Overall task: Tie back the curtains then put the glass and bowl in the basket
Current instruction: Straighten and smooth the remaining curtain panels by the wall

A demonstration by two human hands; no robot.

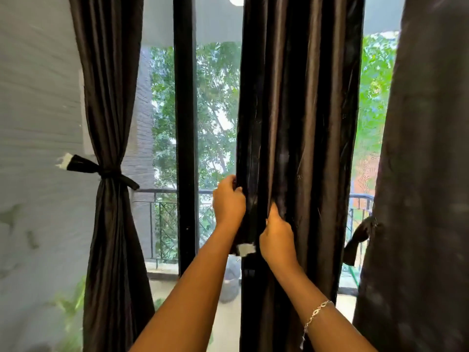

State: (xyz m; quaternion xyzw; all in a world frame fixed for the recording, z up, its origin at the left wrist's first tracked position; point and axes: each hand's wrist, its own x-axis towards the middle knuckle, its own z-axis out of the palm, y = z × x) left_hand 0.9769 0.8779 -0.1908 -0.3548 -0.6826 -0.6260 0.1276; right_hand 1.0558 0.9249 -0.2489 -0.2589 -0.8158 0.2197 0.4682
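Note:
Three dark brown curtains hang before a glass balcony door. The left curtain point(109, 123) is gathered at its waist by a dark tie-back point(101, 170) knotted around it. The middle curtain point(299, 110) hangs loose. My left hand point(228, 201) grips its left edge, together with a dark strip that ends in a white tab point(245, 249) below the hand. My right hand point(278, 235) pinches folds of the same curtain just to the right. The right curtain point(426, 174) hangs loose, and a dark tie-back point(357, 237) dangles beside it. No glass, bowl or basket is in view.
A black door frame post point(186, 135) stands between the left and middle curtains. Beyond the glass are a balcony railing point(162, 199) and trees. A pale wall point(38, 123) is at the left, with green plant leaves point(71, 308) low beside it.

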